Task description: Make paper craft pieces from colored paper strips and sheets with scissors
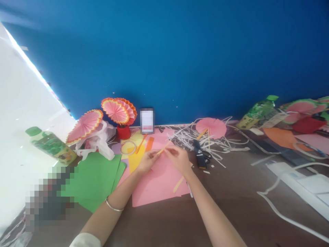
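Note:
Both my hands meet over pink paper sheets [159, 188] and pinch a thin yellow paper strip [163, 148]. My left hand [149, 161] is closed on the strip's lower part, and my right hand [178, 159] grips it close by, fingertips nearly touching. The strip slants up to the right, past the fingers. Beneath my left hand lies a yellow sheet [133, 159] with orange strips [149, 144] beside it. Another yellow strip [178, 185] rests on the pink paper below my right hand. A pink pleated paper fan [211, 128] lies beyond my right hand.
Green sheets [95, 178] and a bottle [51, 145] are on the left. Pleated paper flowers [119, 111] in a red pot [123, 131] and a propped phone [147, 120] stand by the blue wall. Shredded white strips [185, 137], dark-handled scissors [199, 154] and a power strip [300, 185] lie rightward.

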